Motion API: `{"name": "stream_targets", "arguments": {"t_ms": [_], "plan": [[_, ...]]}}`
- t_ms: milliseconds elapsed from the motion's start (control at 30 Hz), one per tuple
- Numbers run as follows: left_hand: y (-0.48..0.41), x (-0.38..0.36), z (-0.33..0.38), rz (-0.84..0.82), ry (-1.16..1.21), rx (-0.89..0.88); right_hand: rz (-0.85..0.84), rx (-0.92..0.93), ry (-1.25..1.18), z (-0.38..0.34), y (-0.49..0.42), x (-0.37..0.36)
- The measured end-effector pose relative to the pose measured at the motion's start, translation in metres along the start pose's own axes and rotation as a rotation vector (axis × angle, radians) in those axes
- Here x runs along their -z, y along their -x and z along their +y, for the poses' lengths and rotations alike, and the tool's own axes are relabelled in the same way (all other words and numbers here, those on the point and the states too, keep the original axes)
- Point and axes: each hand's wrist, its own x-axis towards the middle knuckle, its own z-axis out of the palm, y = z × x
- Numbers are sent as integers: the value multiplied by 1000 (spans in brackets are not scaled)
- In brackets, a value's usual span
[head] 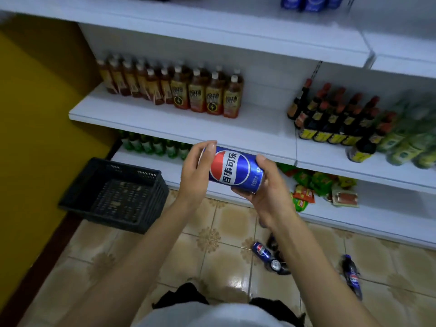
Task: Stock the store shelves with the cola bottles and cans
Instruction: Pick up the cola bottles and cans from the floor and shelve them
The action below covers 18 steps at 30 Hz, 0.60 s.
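Shirt (212, 317) cropped below, left grip (197, 171) and right grip (269, 192) clamp the cola can (236, 168), hiding its ends.

Blue packs (311, 3), upper right: cut off by the top edge. Green bottles (411, 140), right edge: blurred. Floor cans (261, 252), lower centre: partly hidden behind the right forearm (306, 258).

Held cola can (233, 169): one. Floor cola can (260, 252): one. Floor cola bottles (352, 277): two, one partly hidden. Black crate (115, 194): one. Amber tea bottles (197, 95): about ten in front row, more behind. Blue top-shelf cans (312, 2): three, cropped. Red-capped dark bottles (330, 119), green bottles (151, 146), snack packets (304, 194): uncountable, blurred.
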Motion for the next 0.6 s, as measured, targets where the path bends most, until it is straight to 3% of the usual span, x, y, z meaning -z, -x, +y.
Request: {"name": "stream_targets", "arguments": {"t_ms": [200,433,600], "plan": [[-47,29,6,-86,68,80,19,31,-97,3,-23,-40],[-81,15,6,65,271,184,12,40,-330,4,-66,-70],[-144,-7,28,59,178,184,-144,104,-284,-19,-119,-77]]}}
